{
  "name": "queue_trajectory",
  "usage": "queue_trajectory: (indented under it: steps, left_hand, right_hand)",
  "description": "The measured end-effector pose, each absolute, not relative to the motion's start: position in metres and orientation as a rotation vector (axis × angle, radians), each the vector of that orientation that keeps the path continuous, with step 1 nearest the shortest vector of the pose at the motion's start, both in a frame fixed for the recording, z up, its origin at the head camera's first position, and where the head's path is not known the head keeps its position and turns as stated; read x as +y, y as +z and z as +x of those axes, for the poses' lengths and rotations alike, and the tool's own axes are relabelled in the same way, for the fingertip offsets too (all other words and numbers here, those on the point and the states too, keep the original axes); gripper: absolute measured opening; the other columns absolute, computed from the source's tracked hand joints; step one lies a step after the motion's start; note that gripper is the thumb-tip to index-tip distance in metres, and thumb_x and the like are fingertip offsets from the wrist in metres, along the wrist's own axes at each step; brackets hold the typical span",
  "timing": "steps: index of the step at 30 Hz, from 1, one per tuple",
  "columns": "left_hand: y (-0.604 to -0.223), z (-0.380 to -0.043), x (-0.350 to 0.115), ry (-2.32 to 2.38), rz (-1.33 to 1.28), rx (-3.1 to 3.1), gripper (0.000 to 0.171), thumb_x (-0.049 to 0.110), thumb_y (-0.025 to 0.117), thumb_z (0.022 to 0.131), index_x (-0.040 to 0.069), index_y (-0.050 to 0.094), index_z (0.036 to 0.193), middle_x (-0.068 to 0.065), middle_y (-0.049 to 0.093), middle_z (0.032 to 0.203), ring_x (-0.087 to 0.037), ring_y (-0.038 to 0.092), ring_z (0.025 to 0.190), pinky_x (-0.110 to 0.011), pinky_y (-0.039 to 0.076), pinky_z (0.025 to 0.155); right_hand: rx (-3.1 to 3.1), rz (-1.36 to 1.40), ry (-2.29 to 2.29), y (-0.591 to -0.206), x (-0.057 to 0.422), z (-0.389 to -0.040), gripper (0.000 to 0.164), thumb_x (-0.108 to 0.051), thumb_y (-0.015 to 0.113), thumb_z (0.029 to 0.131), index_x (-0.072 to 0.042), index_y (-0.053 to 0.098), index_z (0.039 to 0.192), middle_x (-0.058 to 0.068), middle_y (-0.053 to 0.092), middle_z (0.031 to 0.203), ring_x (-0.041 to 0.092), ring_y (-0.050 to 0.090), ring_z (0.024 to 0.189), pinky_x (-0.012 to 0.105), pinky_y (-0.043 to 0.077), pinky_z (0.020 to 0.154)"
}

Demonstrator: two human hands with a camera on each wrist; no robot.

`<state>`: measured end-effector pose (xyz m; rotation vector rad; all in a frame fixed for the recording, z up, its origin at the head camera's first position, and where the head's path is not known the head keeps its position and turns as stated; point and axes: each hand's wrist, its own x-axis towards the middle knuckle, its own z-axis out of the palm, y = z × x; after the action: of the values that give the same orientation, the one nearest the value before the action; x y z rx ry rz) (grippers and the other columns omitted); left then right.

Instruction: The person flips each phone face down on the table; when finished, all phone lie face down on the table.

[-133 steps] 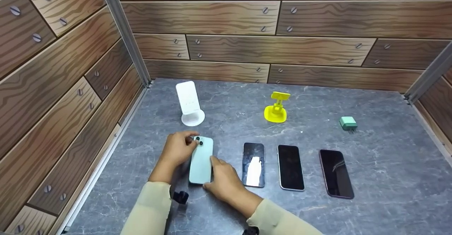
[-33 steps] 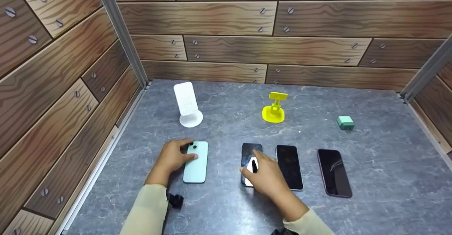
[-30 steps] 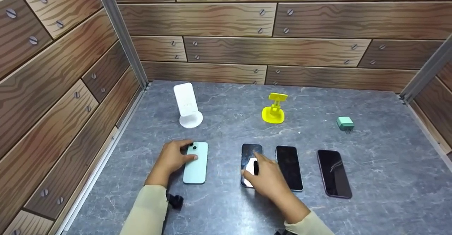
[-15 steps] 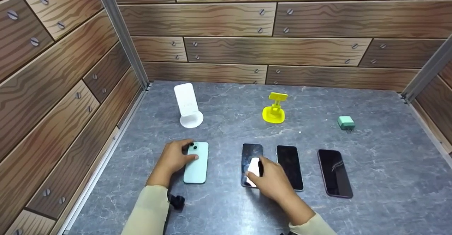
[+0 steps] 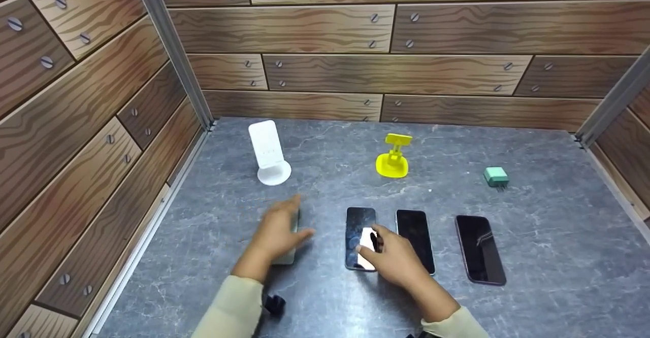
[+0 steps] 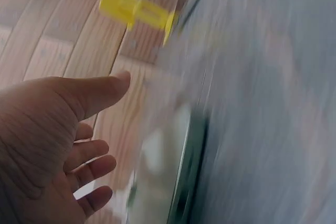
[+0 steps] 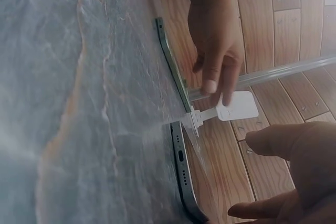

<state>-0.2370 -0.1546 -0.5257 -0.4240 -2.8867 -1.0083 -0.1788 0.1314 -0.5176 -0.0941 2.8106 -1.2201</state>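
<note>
My left hand (image 5: pixel 277 231) is above the mint-green phone (image 5: pixel 285 260), thumb and fingers spread, and hides most of it. In the left wrist view, blurred by motion, the fingers are apart from that phone (image 6: pixel 160 177) and hold nothing. My right hand (image 5: pixel 396 257) hovers over the near right part of a dark-screened phone (image 5: pixel 354 229) that lies face up. The right wrist view has its thumb and fingers (image 7: pixel 270 139) parted, with a gap between them and the phone's bottom edge (image 7: pixel 181 156), where a charging port shows.
Right of the hands lie two more face-up phones, one black (image 5: pixel 414 231) and one with a purplish rim (image 5: pixel 480 249). Farther back stand a white phone stand (image 5: pixel 266 145), a yellow phone stand (image 5: pixel 392 165) and a green charger plug (image 5: pixel 496 175). Wood-patterned walls (image 5: pixel 304 28) enclose the grey tabletop (image 5: pixel 325 302).
The left hand has let go of the mint-green phone's top left side and moved right across it. The right hand has drawn back slightly to the right over the dark-screened phone.
</note>
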Motion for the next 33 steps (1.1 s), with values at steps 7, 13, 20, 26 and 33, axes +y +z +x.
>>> queue_trajectory:
  steps: [7, 13, 20, 26, 33]
  left_hand:
    - [-0.525, -0.217, -0.107, -0.976, -0.611, -2.964, 0.103, 0.046, 0.092, 0.086, 0.003, 0.043, 0.166, -0.019, 0.053, 0.165, -0.041, 0.049, 0.153, -0.055, 0.037, 0.129]
    - [-0.535, -0.212, -0.086, -0.886, -0.706, -2.992, 0.104, 0.049, 0.093, 0.084, 0.004, 0.046, 0.165, -0.012, 0.059, 0.161, -0.03, 0.054, 0.148, -0.051, 0.042, 0.126]
    - [-0.543, -0.211, -0.081, -0.819, -0.746, -3.007, 0.104, 0.051, 0.096, 0.08, 0.007, 0.051, 0.163, -0.007, 0.064, 0.157, -0.026, 0.058, 0.142, -0.048, 0.045, 0.123]
    - [-0.542, -0.211, -0.081, -0.79, -0.788, -3.001, 0.098, 0.05, 0.095, 0.081, 0.007, 0.056, 0.159, -0.006, 0.064, 0.157, -0.026, 0.058, 0.142, -0.049, 0.044, 0.122]
    - [-0.541, -0.211, -0.082, -0.699, -0.828, -3.02, 0.092, 0.052, 0.094, 0.082, 0.006, 0.062, 0.154, -0.009, 0.061, 0.16, -0.028, 0.056, 0.145, -0.05, 0.042, 0.124]
  right_hand:
    - [2.779, -0.079, -1.266, -0.516, 0.134, -0.18, 0.071, -0.035, 0.081, 0.096, 0.005, 0.059, 0.151, 0.022, 0.076, 0.13, 0.034, 0.073, 0.122, 0.057, 0.057, 0.106]
    - [2.784, -0.094, -1.291, -0.517, 0.133, -0.18, 0.069, -0.03, 0.082, 0.097, 0.007, 0.059, 0.15, 0.023, 0.076, 0.129, 0.034, 0.074, 0.119, 0.055, 0.059, 0.104]
    - [2.764, -0.087, -1.322, -0.519, 0.132, -0.18, 0.068, -0.029, 0.082, 0.097, 0.006, 0.059, 0.15, 0.024, 0.075, 0.133, 0.034, 0.075, 0.119, 0.055, 0.059, 0.104]
    - [2.754, -0.082, -1.329, -0.519, 0.132, -0.179, 0.068, -0.03, 0.081, 0.098, 0.006, 0.058, 0.151, 0.026, 0.073, 0.136, 0.037, 0.075, 0.12, 0.055, 0.06, 0.104]
    - [2.755, -0.071, -1.326, -0.519, 0.13, -0.181, 0.065, -0.029, 0.08, 0.099, 0.006, 0.059, 0.15, 0.027, 0.073, 0.134, 0.037, 0.076, 0.119, 0.055, 0.06, 0.104]
